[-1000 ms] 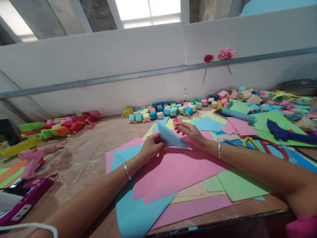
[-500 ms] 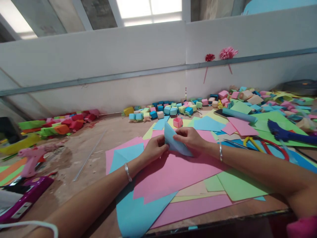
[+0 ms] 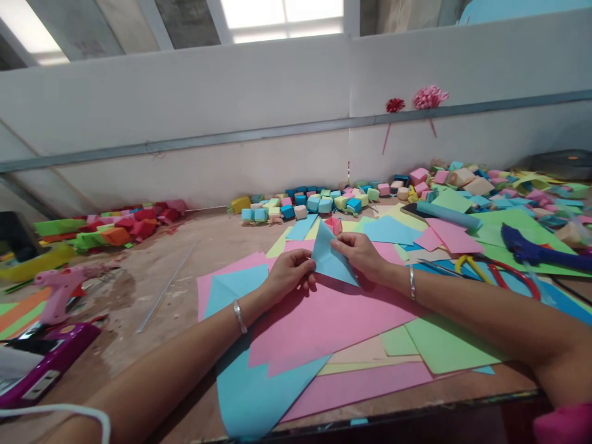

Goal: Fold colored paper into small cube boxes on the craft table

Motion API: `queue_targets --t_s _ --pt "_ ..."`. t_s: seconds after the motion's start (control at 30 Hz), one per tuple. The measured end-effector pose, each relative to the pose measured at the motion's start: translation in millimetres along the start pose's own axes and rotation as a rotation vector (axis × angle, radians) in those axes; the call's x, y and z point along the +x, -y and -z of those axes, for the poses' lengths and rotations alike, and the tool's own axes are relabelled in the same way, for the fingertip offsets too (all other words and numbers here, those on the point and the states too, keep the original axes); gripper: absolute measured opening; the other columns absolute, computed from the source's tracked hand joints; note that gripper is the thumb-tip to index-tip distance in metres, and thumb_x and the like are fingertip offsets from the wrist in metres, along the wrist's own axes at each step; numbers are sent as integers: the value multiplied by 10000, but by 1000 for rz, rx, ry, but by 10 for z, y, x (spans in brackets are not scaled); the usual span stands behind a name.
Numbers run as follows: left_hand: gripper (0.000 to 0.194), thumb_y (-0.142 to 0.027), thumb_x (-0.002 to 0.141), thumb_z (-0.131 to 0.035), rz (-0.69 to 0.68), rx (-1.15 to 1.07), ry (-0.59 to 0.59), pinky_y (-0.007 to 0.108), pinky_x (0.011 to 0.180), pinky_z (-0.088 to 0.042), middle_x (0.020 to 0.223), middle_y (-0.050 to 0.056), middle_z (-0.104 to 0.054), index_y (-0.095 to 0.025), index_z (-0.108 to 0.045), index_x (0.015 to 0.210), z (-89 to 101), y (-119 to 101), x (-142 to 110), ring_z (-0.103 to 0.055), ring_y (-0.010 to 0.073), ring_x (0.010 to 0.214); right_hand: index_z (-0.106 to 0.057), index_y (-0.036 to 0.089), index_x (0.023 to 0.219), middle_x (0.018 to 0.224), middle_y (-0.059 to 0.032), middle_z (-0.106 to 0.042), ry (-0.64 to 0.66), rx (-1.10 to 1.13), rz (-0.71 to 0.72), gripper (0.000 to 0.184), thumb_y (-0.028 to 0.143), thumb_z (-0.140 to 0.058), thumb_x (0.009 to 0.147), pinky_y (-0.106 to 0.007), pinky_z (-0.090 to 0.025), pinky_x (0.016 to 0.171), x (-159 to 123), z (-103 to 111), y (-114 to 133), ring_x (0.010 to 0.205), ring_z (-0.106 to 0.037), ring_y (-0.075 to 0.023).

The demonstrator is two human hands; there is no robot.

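A light blue sheet of paper (image 3: 333, 262), folded into a triangle, is held up between both hands above the pink paper (image 3: 324, 327). My left hand (image 3: 291, 271) pinches its left edge between thumb and fingers. On the other side, my right hand (image 3: 358, 251) grips the right slanted edge near the top. Just behind the fold stands a small pink paper box (image 3: 333, 226), partly hidden by the paper. Beneath my left forearm lies a larger blue sheet (image 3: 268, 394).
Scissors (image 3: 509, 277) and a dark blue glue gun (image 3: 536, 250) lie at the right. A pink glue gun (image 3: 58, 293) and a purple power strip (image 3: 58, 364) are at the left. Small paper cubes (image 3: 319, 203) line the wall, and a clear glue stick (image 3: 166, 287) rests on the table.
The folded blue paper has turned, so its broad face now shows toward me as a triangle. Both hands have shifted slightly with it and still hold it.
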State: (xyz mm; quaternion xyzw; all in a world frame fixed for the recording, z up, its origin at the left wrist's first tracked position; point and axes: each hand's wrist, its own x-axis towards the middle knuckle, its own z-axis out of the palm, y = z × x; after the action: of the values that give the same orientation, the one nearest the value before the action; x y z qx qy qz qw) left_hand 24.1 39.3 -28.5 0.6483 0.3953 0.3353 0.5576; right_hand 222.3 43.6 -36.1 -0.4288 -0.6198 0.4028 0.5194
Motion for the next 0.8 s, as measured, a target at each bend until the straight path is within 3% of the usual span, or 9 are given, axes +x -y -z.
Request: queue_targets --t_s 0.13,0.33,0.47,0.57,0.8 --pt "273 -413 839 -613 -4 -4 -47 171 336 -399 495 -17 -626 -153 -545 888 13 2 9 -599 130 382 -539 172 658 605 34 -422 -12 11 -12 415 570 -605 755 -257 -269 498 22 -8 -38 555 -348 -100" --pt "378 -490 870 -560 -51 40 -113 141 307 -293 495 0 -620 -141 -543 725 23 21 19 -571 92 351 -506 179 625 585 36 -395 -41 -21 -20 425 572 -585 768 -255 -247 482 32 -13 -29 542 -329 -100" --pt "275 -408 855 -597 -45 58 -119 145 323 -325 604 19 -676 -137 -581 808 15 3 17 -601 94 398 -533 172 648 604 27 -423 -57 -39 -15 406 556 -590 767 -252 -264 489 44 0 -40 558 -351 -105" --pt "174 -313 843 -599 -28 66 -121 144 331 -332 576 0 -664 -140 -580 850 8 -15 12 -567 76 375 -561 166 674 618 19 -454 -60 -42 -6 399 552 -584 772 -253 -280 497 54 3 -61 568 -369 -111" --pt "194 -342 829 -593 -36 92 -113 160 337 -340 577 -18 -641 -150 -574 852 -14 -57 -14 -553 82 397 -566 163 667 621 21 -471 -68 -43 34 362 509 -591 771 -252 -296 520 57 10 -69 594 -387 -114"
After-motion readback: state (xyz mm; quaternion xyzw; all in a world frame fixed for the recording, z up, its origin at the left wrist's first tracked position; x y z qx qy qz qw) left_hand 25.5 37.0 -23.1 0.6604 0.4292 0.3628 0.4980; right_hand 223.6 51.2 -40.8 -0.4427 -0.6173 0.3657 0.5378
